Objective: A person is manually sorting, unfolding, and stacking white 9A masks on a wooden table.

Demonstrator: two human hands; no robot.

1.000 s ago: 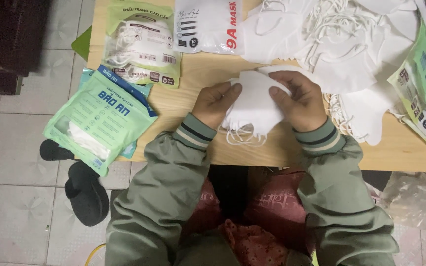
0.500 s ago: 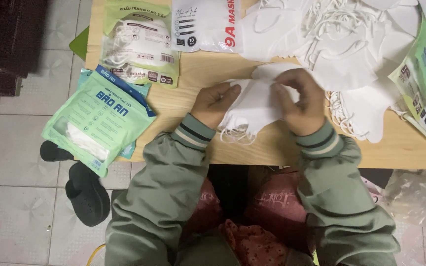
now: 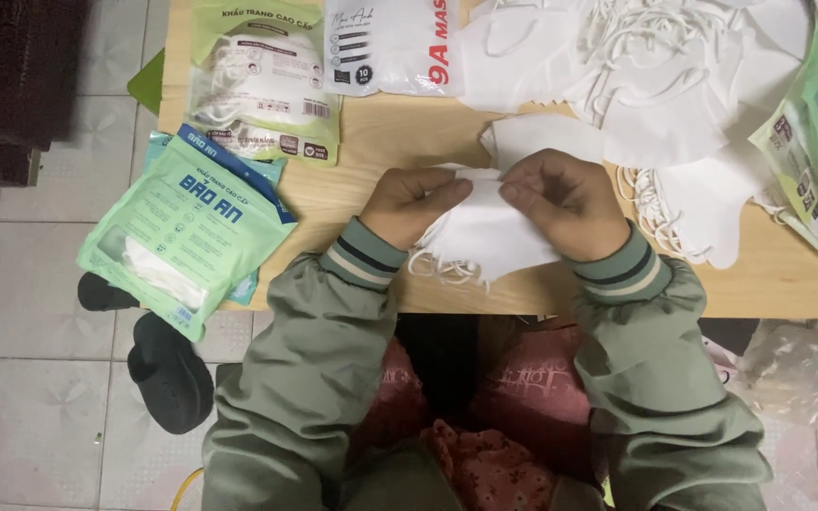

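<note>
Shoes (image 3: 158,355) sit on the tiled floor at far left, green packet (image 3: 182,237) overhangs the table (image 3: 381,142) edge beside them. Left hand (image 3: 418,201) pinches the stack of white masks (image 3: 485,232) at its top left corner; right hand (image 3: 570,203) pinches the top right (stack near the front edge, ear loops dangling). Loose mask pile (image 3: 674,104) lies further right.

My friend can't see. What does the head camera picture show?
Two hands, left hand and right hand, pinch a small stack of white fabric face masks over a light wooden table. More loose white masks and green plastic mask packets lie around.
</note>
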